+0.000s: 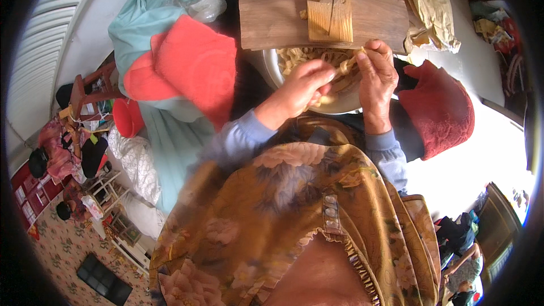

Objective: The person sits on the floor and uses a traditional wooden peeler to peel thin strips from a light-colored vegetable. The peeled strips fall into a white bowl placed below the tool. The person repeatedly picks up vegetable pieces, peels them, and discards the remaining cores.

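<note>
Over a white basin (272,68) of pale, curled strips (297,57), my two hands are close together. My left hand (299,87) is slightly blurred, its fingers curled, with bits of pale material at its lower fingers. On the other side, my right hand (377,76) pinches a pale strip (345,67) between thumb and fingers; the strip stretches towards my left hand. Just beyond the basin lies a curved wooden board (276,17), with a smaller slotted wooden block (329,21) across its middle.
A red cloth (195,59) lies over teal fabric (140,17) at the left, and a dark red cloth (442,110) at the right. Crumpled brown paper (425,4) is beside the board. A red bucket (127,117) stands farther left. Other people are at the far left and lower right.
</note>
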Demonstrator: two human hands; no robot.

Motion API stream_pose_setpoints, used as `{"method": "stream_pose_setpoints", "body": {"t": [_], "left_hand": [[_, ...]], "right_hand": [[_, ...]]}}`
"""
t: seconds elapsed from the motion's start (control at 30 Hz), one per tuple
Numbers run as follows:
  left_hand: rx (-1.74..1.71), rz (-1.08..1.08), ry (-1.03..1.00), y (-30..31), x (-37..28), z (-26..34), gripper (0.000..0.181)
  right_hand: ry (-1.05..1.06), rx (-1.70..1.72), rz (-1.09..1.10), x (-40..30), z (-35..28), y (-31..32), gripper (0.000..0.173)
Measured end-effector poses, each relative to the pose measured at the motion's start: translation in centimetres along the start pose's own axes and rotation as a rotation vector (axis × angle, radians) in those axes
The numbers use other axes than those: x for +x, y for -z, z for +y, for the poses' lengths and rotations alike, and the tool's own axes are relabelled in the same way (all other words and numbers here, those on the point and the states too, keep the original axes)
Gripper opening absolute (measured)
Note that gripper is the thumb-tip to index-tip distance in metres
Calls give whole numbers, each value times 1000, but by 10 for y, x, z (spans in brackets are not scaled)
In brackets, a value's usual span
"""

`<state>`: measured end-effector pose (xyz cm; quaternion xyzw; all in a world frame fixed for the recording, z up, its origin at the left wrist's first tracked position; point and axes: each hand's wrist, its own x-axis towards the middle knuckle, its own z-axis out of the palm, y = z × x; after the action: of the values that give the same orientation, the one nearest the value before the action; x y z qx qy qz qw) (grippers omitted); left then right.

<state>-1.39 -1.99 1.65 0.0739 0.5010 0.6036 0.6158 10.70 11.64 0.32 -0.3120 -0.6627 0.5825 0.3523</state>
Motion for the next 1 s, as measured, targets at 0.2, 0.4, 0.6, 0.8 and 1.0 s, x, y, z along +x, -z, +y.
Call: {"method": "stream_pose_setpoints", "body": {"t": [0.2, 0.4, 0.6, 0.8, 1.0], "left_hand": [[922, 279, -630, 17, -14, -4, 8], [1233, 196, -1049, 0, 0, 14, 14], [1094, 23, -896, -5, 8, 29, 8], [952, -22, -676, -1, 4, 27, 8], [679, -93, -426, 9, 8, 35, 9]], "right_hand": [[-277, 262, -181, 1, -15, 13, 33], [-240, -163, -608, 41, -39, 28, 42], [-505, -74, -913, 58, -63, 26, 13], [-515, 2, -798, 47, -39, 40, 7], [-667, 285, -572, 46, -23, 37, 8]]}}
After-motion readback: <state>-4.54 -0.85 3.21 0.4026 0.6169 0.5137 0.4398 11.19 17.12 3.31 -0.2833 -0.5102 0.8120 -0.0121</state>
